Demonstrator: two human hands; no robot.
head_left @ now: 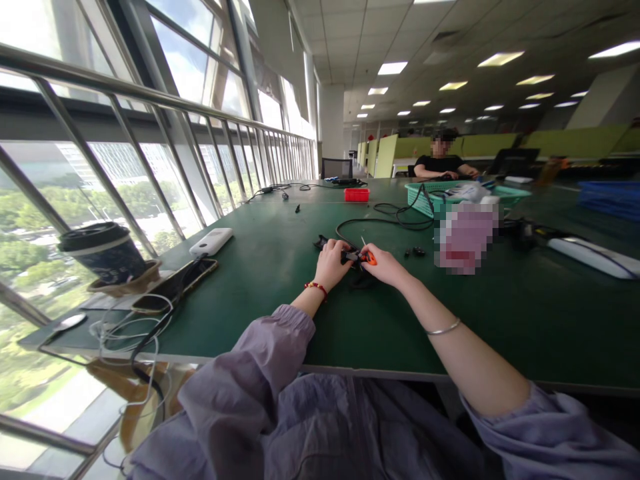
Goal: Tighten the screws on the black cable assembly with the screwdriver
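Note:
My left hand [333, 260] is closed around a black part [347, 256] just above the green table. My right hand [384, 265], close beside it, grips a small orange-and-black tool [370, 258]; my fingers hide most of it, so its exact kind does not show. Between the hands the tool and the black part meet or nearly meet. A dark piece [321, 242] sticks out beyond my left fingers. From near the hands a black cable [357, 221] curves away over the table. Several small black pieces [418, 252] lie to the right of my right hand.
A green basket [420, 199] with bagged items and a small red box [357, 195] stand farther back. On the left are a paper cup [104, 253], a phone [175, 287], a white power bank [211, 242] and tangled cables. Another person [440, 157] sits across the table.

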